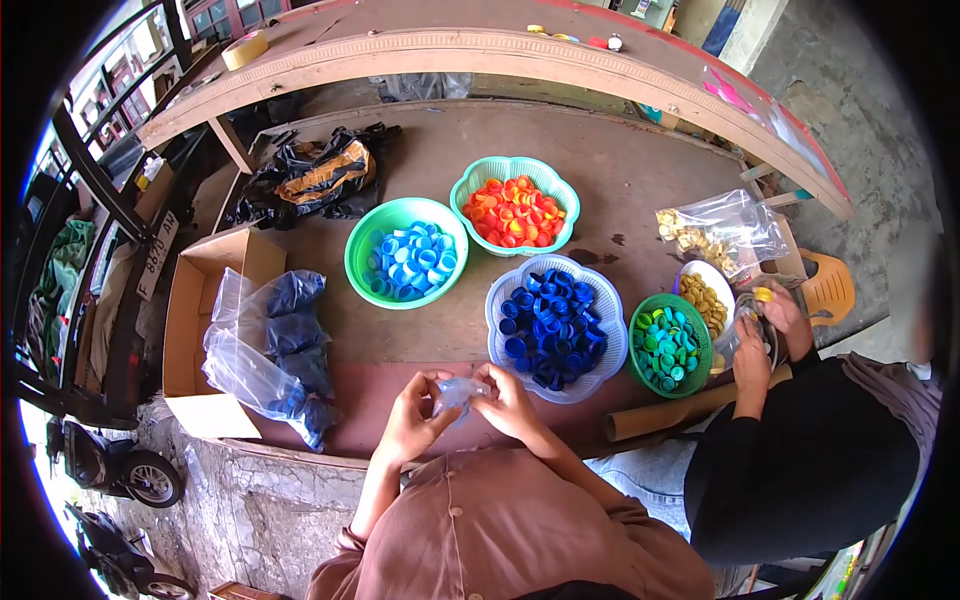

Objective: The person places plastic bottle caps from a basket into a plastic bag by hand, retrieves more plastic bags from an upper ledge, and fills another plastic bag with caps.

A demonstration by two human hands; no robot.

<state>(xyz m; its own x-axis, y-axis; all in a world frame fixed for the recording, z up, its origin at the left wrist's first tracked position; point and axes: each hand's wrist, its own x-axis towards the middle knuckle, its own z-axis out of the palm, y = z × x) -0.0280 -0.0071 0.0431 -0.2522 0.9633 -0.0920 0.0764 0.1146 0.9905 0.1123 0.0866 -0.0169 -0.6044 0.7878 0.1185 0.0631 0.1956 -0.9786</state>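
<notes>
Above table (pixel 400 368), left hand (pixel 410 418), right hand (pixel 512 407): each grip closed on plastic bag (pixel 459 392) (clear, crumpled).

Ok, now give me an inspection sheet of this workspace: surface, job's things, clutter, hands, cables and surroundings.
Surface: brown table with some dark spots, bearing baskets of caps grouped mostly by colour.
Job's things: crumpled clear plastic, between the hands.
Clutter: crumpled black bag, open carton with clear bags overlapping it, cardboard tube near the edge.
Hands: left hand and right hand both grip the plastic.
Cables: nothing seen.
Surroundings: co-worker at frame right, motorbikes at lower left.
</notes>
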